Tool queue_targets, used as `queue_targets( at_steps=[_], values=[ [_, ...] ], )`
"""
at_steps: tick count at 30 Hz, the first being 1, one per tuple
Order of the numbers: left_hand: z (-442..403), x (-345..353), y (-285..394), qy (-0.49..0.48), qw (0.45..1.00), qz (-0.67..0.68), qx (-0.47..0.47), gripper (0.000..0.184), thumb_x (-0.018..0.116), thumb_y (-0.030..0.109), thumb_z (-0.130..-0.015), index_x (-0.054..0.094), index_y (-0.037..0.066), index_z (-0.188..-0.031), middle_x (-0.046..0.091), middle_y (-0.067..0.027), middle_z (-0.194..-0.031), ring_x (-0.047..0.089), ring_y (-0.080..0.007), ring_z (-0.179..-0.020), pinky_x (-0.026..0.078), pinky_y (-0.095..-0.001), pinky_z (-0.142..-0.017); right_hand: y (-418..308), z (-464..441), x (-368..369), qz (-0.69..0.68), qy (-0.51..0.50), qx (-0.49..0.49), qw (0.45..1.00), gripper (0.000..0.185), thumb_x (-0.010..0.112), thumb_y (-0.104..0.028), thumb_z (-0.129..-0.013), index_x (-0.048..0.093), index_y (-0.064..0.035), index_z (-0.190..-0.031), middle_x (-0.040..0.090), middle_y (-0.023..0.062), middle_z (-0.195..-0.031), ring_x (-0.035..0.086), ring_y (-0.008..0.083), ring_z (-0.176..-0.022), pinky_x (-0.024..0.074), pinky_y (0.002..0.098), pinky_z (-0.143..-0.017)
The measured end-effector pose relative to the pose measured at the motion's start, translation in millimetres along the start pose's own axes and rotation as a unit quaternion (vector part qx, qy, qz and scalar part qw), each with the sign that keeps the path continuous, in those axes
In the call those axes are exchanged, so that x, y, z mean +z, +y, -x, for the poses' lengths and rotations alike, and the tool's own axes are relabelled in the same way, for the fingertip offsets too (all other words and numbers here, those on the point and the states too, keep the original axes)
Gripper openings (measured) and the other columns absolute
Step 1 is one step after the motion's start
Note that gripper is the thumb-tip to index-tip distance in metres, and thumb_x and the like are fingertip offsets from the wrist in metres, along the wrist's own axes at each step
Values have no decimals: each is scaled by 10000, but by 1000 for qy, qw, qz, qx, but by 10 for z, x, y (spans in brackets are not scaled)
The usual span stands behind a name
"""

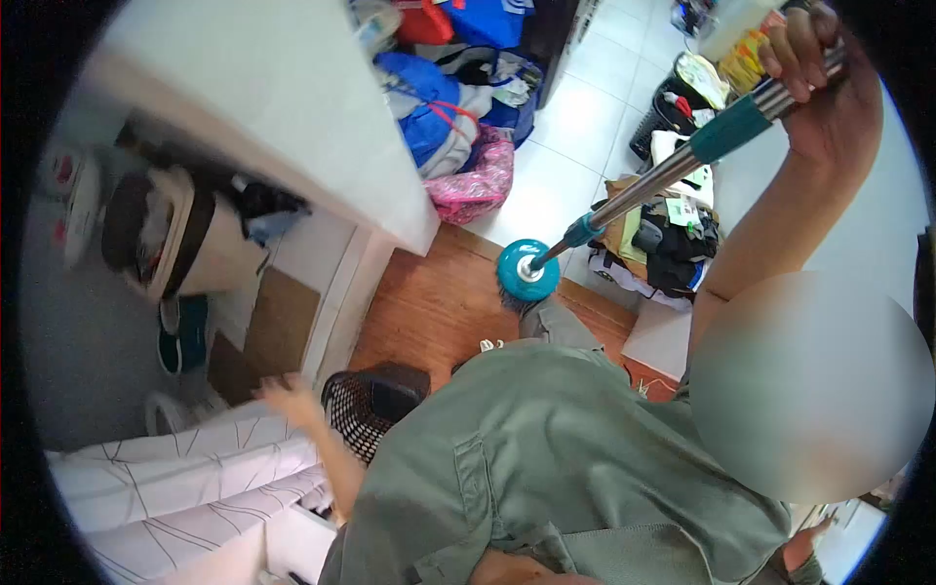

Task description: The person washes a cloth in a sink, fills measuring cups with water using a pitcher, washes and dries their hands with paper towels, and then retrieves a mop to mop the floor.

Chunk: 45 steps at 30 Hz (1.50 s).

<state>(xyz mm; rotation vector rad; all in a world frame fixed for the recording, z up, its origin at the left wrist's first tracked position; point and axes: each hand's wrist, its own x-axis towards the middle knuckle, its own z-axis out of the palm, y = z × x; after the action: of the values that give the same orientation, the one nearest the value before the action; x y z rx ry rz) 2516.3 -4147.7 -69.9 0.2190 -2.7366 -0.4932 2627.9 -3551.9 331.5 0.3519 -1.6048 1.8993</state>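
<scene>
My right hand (819, 68) is raised at the upper right, its fingers wrapped around the metal handle of a spin mop (720, 130). The handle, with teal sleeves, slants down to a round teal mop head (529, 271) over the wood-look floor (414, 302). Dark strands show under the head's edge, close to my trouser leg (558, 327). At the lower left, my left hand (290, 400) is slightly blurred, fingers stretched out and holding nothing. It is just above a white curtain with dark lines (210, 458); whether they touch I cannot tell.
A black perforated basket (356, 414) stands beside my left forearm. A white counter (263, 93) juts in from the upper left, with a beige bin (185, 234) below. Bags (434, 117) and piled clothes (673, 239) flank the white tiled floor (575, 117).
</scene>
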Motion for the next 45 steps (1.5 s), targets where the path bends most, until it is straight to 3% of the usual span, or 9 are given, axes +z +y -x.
queue_targets(
  at_steps=[1,5,9,14,31,33,36,41,45],
  values=[
    [336,813,-148,-88,983,-159,18,570,609,288,-699,468,-94,-1098,434,-239,-1205,358,-406,-1148,276,-444,-976,-100,-22,-475,1,-93,77,993,272,446,-307,-876,465,-56,-773,413,21,-596,397,118,-528,369,285,-631],
    [918,1431,1842,-560,802,154,-141,407,573,205,-757,522,-50,-1069,571,-153,-1034,519,-248,-1005,395,-300,-851,165,-203,-1458,72,53,9,996,233,427,-248,-883,432,-89,-713,334,-6,-549,312,99,-480,319,257,-571],
    [540,1910,2700,-714,648,226,-135,455,549,239,-805,458,-22,-1166,543,-133,-1096,507,-236,-1025,385,-315,-869,569,-535,-2663,82,214,-15,973,247,484,-251,-854,454,-81,-677,354,2,-522,360,118,-479,355,289,-574],
    [-239,2617,3530,-647,760,-56,28,573,542,358,-810,408,-29,-1212,507,-178,-1144,514,-278,-1012,387,-365,-868,1061,-1124,-3682,117,371,-71,919,199,574,-114,-794,430,-65,-665,405,18,-493,411,93,-435,418,257,-462],
    [-844,6555,10624,-777,603,-180,-4,602,528,415,-794,441,-36,-1183,508,-184,-1148,541,-304,-960,405,-388,-841,2334,-2799,-8054,178,489,-187,833,142,472,-140,-842,438,-46,-741,384,50,-498,374,130,-422,388,276,-490],
    [-490,7436,11426,-744,455,-147,467,587,502,497,-781,525,11,-1108,543,-183,-1101,500,-311,-1036,386,-386,-869,2252,-2986,-8598,187,504,-204,818,140,477,-145,-837,441,-48,-743,384,52,-496,372,130,-416,379,274,-470],
    [-113,7621,13097,-675,582,77,447,484,517,413,-791,549,24,-1076,561,-173,-1069,541,-266,-983,402,-359,-868,2324,-3403,-9590,185,482,-204,832,154,476,-144,-834,425,-59,-717,382,49,-497,371,127,-420,359,266,-458],
    [-343,7895,14837,-651,611,183,411,457,525,366,-803,526,13,-1094,589,-155,-1009,566,-263,-936,450,-322,-793,2625,-4340,-11259,163,531,-167,815,147,495,-98,-813,405,-60,-703,383,42,-498,391,123,-427,394,274,-477],
    [-1054,8598,15241,-625,688,41,368,475,553,388,-761,545,37,-1081,584,-158,-1028,561,-277,-956,429,-331,-828,2841,-5257,-12597,152,501,-153,838,133,546,-97,-790,434,-58,-729,402,34,-503,398,120,-417,396,274,-465]
  ],
)
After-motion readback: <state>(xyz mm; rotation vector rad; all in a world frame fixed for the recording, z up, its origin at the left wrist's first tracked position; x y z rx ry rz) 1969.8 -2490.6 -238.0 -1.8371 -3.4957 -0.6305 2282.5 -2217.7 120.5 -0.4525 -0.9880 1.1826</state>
